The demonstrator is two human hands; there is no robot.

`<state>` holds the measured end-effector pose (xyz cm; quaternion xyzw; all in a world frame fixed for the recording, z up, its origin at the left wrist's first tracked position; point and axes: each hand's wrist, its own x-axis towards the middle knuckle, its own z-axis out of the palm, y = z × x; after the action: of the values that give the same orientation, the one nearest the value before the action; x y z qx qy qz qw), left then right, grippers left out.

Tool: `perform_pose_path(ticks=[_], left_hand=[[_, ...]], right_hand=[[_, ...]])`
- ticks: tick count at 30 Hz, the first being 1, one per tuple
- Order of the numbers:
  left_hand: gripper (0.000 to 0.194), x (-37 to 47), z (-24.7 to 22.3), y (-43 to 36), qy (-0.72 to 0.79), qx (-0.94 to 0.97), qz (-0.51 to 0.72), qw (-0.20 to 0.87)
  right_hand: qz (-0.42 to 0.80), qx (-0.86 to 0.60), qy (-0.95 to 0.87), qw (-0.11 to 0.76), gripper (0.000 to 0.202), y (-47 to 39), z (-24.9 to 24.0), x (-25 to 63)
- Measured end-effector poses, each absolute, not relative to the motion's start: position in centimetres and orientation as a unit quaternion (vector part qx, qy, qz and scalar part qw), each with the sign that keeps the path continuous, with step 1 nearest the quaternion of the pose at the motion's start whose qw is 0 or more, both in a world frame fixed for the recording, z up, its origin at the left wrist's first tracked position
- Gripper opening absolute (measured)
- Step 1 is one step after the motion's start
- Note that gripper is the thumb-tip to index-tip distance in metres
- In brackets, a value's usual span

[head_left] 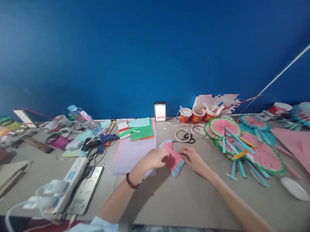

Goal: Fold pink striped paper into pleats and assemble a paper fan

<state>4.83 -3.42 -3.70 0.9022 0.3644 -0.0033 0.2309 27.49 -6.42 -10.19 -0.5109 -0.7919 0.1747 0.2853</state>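
Note:
In front of me, over the table, is a pleated pink paper fan (171,161) with light blue edges, pinched at its middle and flaring at both ends. The fingers of my left hand (155,158), with a dark bead bracelet at its wrist, close on the fan's narrow middle. At the fan's right edge, my right hand (194,158) has bent fingers gripping the pleats; its fingertips are partly hidden. Just behind the hands lie black-handled scissors (190,139) and a white ring (183,135). Purple paper sheets (136,154) are beside and under my left hand.
Finished pink paper fans (261,147) with blue strips lie at right, near a white mouse (295,189). Red paper cups (196,115) stand along the blue wall. At left are a power strip (70,181), a phone (86,190), a blue glue gun (104,140) and a bottle (83,118).

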Motion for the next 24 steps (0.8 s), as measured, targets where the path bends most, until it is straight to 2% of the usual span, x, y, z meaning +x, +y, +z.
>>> perform_pose_path(ticks=[5,11,16,19,22,24], left_hand=[[0.021,4.6,-6.3,-4.5,0.341,0.930,0.004,0.141],[0.020,5.5,-8.0,-3.6,0.326,0.941,0.032,0.084],[0.020,5.9,-8.3,-2.7,0.325,0.936,0.084,0.101],[0.020,3.6,-7.1,-0.5,0.409,0.890,0.172,0.104],[0.024,-1.2,-5.4,3.3,0.615,0.744,0.255,0.066],[0.032,-4.9,-4.7,5.8,0.724,0.643,0.243,0.060]], right_hand=[[0.185,-0.504,-0.782,0.317,0.026,-6.1,-11.5,27.9],[0.149,-0.519,-0.772,0.335,0.012,-6.4,-11.9,27.9],[0.124,-0.546,-0.752,0.347,0.026,-6.3,-12.1,28.3],[0.111,-0.550,-0.746,0.359,0.028,-6.0,-12.5,28.5],[0.102,-0.549,-0.742,0.371,0.028,-5.7,-12.9,28.7],[0.101,-0.550,-0.740,0.373,0.028,-5.6,-13.1,28.8]])
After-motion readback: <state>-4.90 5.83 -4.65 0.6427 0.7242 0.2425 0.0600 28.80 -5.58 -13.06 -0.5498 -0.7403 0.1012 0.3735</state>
